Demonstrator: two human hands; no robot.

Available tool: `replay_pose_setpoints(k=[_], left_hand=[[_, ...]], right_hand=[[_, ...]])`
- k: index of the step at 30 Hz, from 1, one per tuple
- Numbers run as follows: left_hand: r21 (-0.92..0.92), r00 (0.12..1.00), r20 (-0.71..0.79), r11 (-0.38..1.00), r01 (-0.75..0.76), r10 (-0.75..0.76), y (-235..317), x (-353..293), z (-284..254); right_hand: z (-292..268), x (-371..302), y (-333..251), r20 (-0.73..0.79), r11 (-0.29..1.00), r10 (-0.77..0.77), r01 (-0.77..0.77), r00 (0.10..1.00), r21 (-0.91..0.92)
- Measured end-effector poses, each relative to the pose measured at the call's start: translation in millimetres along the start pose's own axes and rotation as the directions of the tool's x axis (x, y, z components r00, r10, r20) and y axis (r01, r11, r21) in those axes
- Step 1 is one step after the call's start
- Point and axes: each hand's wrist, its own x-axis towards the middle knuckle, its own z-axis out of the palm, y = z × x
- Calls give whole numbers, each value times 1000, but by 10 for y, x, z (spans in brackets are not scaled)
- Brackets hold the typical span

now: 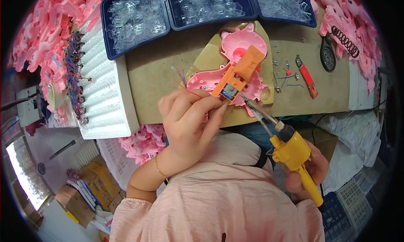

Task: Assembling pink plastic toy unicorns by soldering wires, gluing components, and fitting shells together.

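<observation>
My right hand (317,168) grips a yellow soldering gun (292,148) by its handle. The gun's metal tip reaches the lower edge of an orange plastic housing (250,62), close to a small blue circuit board (229,91) inside it. My left hand (185,122) is pinched on thin wires (183,85) at the housing's lower left; their coloured ends stick out past the knuckles. Beneath the housing, a pink plastic toy shell (206,80) lies open in a tan fixture (200,63). The fingertips partly hide the wire ends at the board.
Blue bins (170,21) of clear plastic parts line the back. At left stands a white foam tray (107,86) with bundled wires (75,78). To the right lie a red cutter knife (306,78), small metal bits and a dark spring (345,42). Pink shells (42,31) are heaped at both sides.
</observation>
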Motion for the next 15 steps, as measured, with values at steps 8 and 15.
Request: replay_pose_setpoints(k=[8,15], left_hand=[[-59,1000,2,998,28,-28,11,-9,-11],[-64,1000,23,998,19,-18,5,1,-18]], right_hand=[[63,-13,-33,-32,997,26,-29,999,-77],[209,141,52,-96,977,-158,142,983,-156]])
